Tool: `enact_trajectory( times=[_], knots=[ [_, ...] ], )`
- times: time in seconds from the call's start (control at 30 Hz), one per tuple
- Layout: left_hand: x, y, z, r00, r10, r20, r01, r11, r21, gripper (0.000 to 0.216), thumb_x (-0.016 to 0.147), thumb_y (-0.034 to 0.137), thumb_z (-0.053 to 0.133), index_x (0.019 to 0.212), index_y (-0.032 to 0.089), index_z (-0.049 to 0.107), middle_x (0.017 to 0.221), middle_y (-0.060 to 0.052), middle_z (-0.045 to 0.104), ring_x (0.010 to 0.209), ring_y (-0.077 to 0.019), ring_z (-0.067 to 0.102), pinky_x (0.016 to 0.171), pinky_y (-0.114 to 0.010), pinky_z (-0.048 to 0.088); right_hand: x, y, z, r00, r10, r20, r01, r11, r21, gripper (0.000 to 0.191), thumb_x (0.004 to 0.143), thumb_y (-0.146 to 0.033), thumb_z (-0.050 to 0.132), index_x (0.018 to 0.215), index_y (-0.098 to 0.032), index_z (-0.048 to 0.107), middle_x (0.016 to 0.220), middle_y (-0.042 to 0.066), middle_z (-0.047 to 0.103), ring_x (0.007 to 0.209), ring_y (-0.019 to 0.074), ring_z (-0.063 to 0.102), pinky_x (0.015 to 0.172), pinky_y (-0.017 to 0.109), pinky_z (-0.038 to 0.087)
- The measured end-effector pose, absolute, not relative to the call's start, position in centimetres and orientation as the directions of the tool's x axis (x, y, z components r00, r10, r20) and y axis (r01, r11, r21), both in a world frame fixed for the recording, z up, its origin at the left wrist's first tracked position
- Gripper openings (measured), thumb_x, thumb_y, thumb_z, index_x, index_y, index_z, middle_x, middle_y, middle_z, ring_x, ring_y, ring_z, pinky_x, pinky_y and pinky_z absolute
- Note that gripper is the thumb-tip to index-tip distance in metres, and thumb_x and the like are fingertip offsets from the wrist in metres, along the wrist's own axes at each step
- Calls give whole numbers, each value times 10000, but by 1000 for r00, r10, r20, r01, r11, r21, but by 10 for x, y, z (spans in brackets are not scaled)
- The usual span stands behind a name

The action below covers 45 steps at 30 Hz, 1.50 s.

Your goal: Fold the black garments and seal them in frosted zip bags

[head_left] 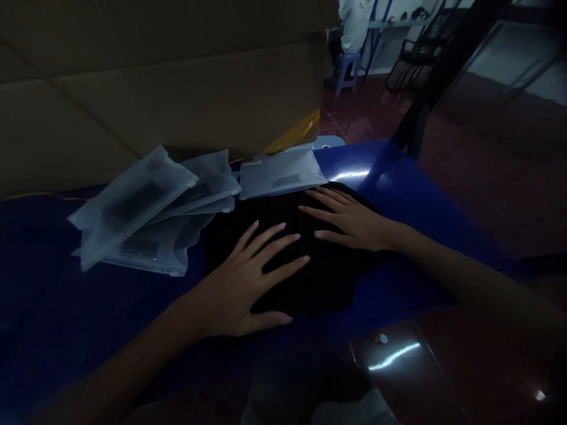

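A black piece of cloth (310,283) lies spread on the blue table cover (411,195); the dim light hides its details. My left hand (248,277) rests palm down on its left part, fingers spread. On the upper right part lies my right hand (349,221), also flat with the fingers apart. Neither hand grips anything. Left of the cloth are several frosted zip bags (133,200), overlapping in a loose pile, with dark patches showing through. Another whitish zip bag (283,171) with a printed label lies just behind the cloth.
A large cardboard box (177,88) with yellow tape (296,133) stands behind the bags. A dark metal post (429,100) rises at the table's right. Farther back, a person (354,26) sits on a blue stool (346,71). Red tiled floor (469,159) surrounds the table.
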<state>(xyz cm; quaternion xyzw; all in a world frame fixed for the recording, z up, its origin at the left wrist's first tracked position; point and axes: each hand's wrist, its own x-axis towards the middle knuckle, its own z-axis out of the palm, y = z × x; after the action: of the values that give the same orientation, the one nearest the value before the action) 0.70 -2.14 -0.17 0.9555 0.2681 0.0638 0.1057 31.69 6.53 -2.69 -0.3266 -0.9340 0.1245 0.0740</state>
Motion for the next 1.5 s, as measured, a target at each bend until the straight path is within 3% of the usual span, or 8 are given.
enact_trajectory(
  times=[0.53, 0.8, 0.93, 1.07, 1.2, 1.3, 1.4, 1.5],
  knots=[
    [7, -23, -5, 838, 543, -43, 533, -802, 269, 852, 963, 735, 551, 1666, 378, 229, 1758, -114, 170, 1609, -472, 95, 1197, -825, 89, 317, 64, -25, -772, 629, 89, 585, 759, -287, 701, 1052, -629, 447, 1649, -282, 321, 1755, 122, 160, 1616, 376, 155, 1268, 673, 210],
    [6, -22, -5, 851, 526, 5, 509, -826, 241, 800, 986, 670, 574, 1654, 323, 305, 1727, -144, 270, 1597, -435, 205, 1238, -753, 185, 301, 43, -4, -783, 340, 522, 201, 931, -305, 404, 1018, -446, 586, 1322, -190, 656, 1237, 102, 757, 1141, 256, 698, 1037, 484, 493],
    [8, -22, -3, 848, 527, 57, 505, -836, 214, 774, 979, 653, 597, 1601, 236, 399, 1669, -177, 372, 1562, -423, 292, 1243, -716, 236, 291, 27, 1, -884, 212, 417, 26, 912, -409, 438, 866, -592, 716, 1069, -205, 688, 1009, 64, 759, 896, 228, 685, 832, 414, 502],
    [6, -24, 3, 791, 554, 260, 514, -832, 209, 346, 1018, 380, 618, 1300, 180, 619, 1381, -154, 619, 1307, -323, 565, 1095, -507, 471, 289, 25, -2, -940, 192, 282, 65, 913, -404, 357, 798, -447, 748, 1030, -187, 674, 1074, 84, 710, 906, 224, 615, 800, 390, 465],
    [0, -25, 13, 846, 499, 188, 417, -839, 350, 239, 985, 428, 662, 982, 190, 644, 988, -48, 689, 846, -193, 644, 827, -361, 515, 291, 27, -6, -919, 268, 288, 154, 919, -362, 126, 769, -175, 602, 885, -200, 646, 900, 36, 696, 737, 169, 545, 707, 334, 435],
    [-1, -28, 18, 880, 475, -19, 426, -769, 477, 443, 809, 599, 808, 982, 220, 658, 1043, -38, 686, 916, -235, 663, 982, -442, 509, 293, 28, -5, -866, 394, 309, 242, 870, -430, 115, 814, -154, 549, 872, -198, 638, 789, 6, 670, 662, 142, 542, 652, 292, 429],
    [-2, -32, 24, 846, 512, -151, 506, -678, 533, 259, 777, 331, 829, 951, 243, 660, 1166, -28, 667, 1070, -255, 652, 1163, -498, 406, 297, 31, 1, -817, 507, 275, 261, 750, -608, 101, 837, -165, 546, 848, -197, 641, 738, -21, 649, 601, 106, 551, 578, 239, 403],
    [-7, -32, 33, 828, 528, -190, 489, -512, 706, 119, 773, 168, 671, 849, 236, 610, 1181, -6, 670, 1033, -205, 660, 1038, -350, 503, 304, 36, 8, -849, 487, 204, 158, 603, -782, 87, 840, -192, 582, 843, -193, 670, 741, -29, 669, 621, 104, 595, 596, 227, 441]
  ],
)
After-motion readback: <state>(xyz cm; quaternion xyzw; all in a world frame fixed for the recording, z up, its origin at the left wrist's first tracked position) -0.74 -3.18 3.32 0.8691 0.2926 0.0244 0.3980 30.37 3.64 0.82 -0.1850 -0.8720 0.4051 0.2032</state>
